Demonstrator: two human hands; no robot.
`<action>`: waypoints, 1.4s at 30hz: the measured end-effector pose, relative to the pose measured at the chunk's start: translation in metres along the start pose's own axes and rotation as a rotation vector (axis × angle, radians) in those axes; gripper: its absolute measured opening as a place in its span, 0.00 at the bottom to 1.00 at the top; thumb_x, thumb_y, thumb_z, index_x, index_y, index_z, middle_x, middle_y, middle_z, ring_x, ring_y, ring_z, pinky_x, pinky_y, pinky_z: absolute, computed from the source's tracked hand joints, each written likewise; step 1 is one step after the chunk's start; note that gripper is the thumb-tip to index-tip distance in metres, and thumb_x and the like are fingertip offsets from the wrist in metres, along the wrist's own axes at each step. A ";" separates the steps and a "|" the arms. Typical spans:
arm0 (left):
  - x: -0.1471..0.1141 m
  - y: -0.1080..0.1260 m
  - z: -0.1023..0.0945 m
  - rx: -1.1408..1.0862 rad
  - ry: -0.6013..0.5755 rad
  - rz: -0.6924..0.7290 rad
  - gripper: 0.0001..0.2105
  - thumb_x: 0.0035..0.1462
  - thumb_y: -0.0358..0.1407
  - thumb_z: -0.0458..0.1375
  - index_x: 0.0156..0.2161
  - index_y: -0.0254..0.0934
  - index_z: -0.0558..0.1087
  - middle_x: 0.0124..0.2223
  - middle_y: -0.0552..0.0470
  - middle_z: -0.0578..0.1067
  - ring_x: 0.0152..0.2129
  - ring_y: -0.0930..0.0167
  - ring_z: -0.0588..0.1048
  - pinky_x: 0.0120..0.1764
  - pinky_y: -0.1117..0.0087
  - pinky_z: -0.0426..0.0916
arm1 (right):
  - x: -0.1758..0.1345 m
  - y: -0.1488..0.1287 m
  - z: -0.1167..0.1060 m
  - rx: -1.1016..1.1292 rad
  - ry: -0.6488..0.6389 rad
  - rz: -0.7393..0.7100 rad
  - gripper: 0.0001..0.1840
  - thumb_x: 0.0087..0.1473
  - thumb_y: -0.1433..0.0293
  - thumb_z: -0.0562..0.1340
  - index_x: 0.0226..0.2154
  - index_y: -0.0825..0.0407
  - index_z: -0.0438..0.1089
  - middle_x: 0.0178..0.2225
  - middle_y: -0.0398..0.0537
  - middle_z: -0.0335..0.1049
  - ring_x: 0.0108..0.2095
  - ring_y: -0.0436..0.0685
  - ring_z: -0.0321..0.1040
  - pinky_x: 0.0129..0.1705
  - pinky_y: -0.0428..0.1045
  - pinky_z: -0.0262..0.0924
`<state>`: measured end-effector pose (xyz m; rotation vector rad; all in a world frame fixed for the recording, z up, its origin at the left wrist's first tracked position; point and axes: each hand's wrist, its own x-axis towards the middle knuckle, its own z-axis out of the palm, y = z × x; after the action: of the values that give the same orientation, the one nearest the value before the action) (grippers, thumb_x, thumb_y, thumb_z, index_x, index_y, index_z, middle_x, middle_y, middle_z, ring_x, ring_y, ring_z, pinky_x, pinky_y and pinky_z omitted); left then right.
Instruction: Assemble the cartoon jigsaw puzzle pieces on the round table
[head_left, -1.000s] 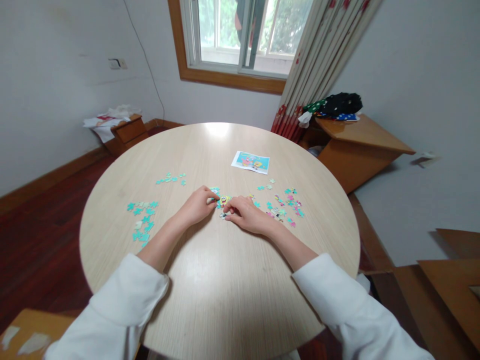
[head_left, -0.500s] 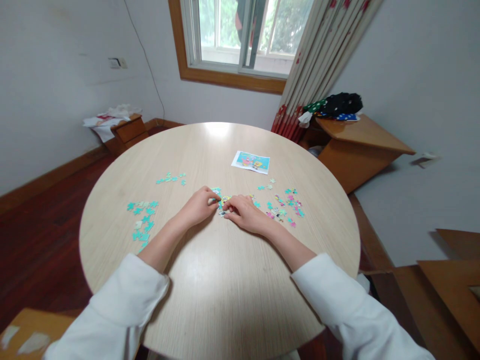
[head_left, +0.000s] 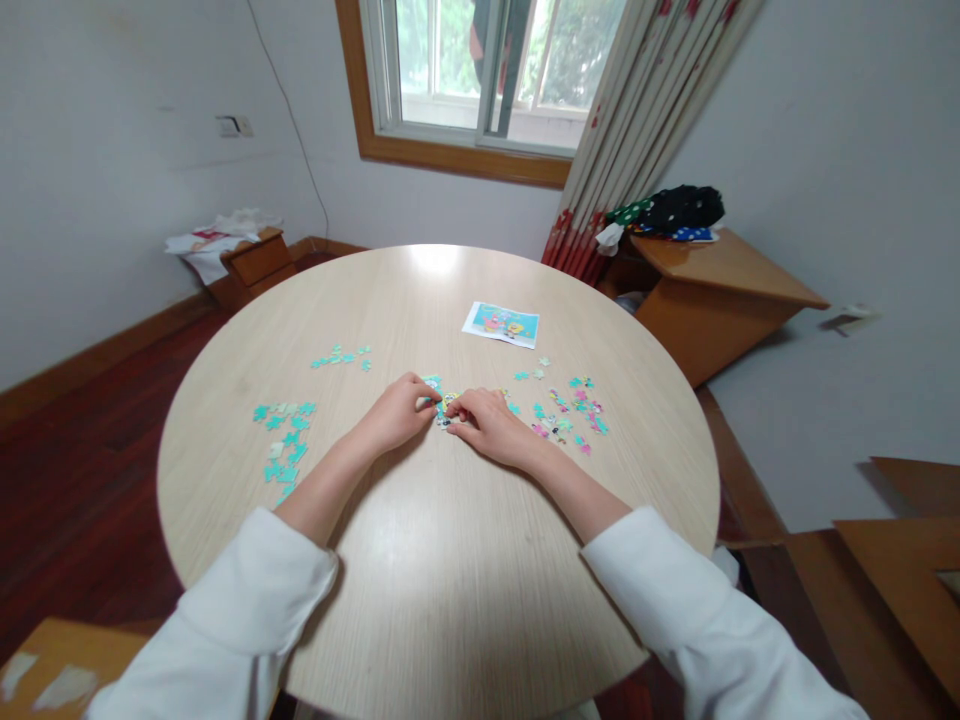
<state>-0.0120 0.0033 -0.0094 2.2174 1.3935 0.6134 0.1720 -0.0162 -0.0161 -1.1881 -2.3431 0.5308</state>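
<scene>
Puzzle cluster point(head_left: 442, 412) located between the 2 hands, flat on round table point(head_left: 420, 580); whether its pieces are interlocked cannot be told. Left hand point(head_left: 403, 409): thumb and index fingertip are rested at cluster's left edge, probably so it is braced against sliding; whether a piece is pinched cannot be told. Right hand point(head_left: 491, 425): fingers are curled over cluster's right side, part of it covered; lining-up or pressing suggested by the pose, actual hold cannot be told. Loose teal pieces point(head_left: 297, 453) are spread to left of left hand; 1 smaller teal-and-pale group point(head_left: 344, 357) is laid ahead and left of same hand. Mixed pink and teal pieces point(head_left: 589, 405) are scattered to right of right hand. Rough colour sorting is suggested, each batch placed within reach. Printed picture point(head_left: 506, 325) is laid face up beyond right hand, probably so it can be seen while both hands are occupied.
</scene>
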 end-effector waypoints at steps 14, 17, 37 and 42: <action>-0.001 0.003 -0.002 0.011 0.003 -0.005 0.11 0.51 0.33 0.55 0.38 0.34 0.77 0.36 0.47 0.70 0.34 0.68 0.72 0.42 0.66 0.66 | 0.000 -0.002 -0.004 -0.006 -0.017 -0.009 0.05 0.51 0.71 0.63 0.33 0.53 0.69 0.29 0.43 0.67 0.34 0.52 0.61 0.41 0.49 0.45; -0.002 0.004 -0.002 0.009 0.005 -0.006 0.11 0.52 0.33 0.54 0.37 0.34 0.77 0.36 0.47 0.70 0.34 0.68 0.72 0.43 0.65 0.66 | 0.000 -0.002 -0.004 -0.007 -0.018 -0.005 0.04 0.51 0.71 0.63 0.33 0.53 0.70 0.28 0.43 0.67 0.34 0.52 0.61 0.41 0.49 0.45; -0.002 0.002 0.000 -0.037 0.010 -0.011 0.11 0.51 0.39 0.58 0.36 0.33 0.76 0.36 0.48 0.69 0.34 0.68 0.71 0.41 0.66 0.66 | 0.000 -0.001 -0.005 -0.017 0.004 -0.050 0.05 0.53 0.72 0.61 0.34 0.52 0.73 0.29 0.44 0.68 0.34 0.52 0.61 0.41 0.50 0.44; -0.003 0.002 0.001 -0.032 0.019 -0.002 0.11 0.50 0.39 0.58 0.36 0.34 0.76 0.36 0.48 0.69 0.34 0.68 0.71 0.42 0.65 0.66 | -0.002 0.002 -0.006 -0.053 0.018 -0.090 0.09 0.52 0.77 0.58 0.31 0.51 0.74 0.29 0.46 0.69 0.36 0.53 0.62 0.41 0.50 0.44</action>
<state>-0.0114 0.0002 -0.0094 2.1904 1.3850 0.6541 0.1776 -0.0156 -0.0131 -1.1002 -2.3963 0.4277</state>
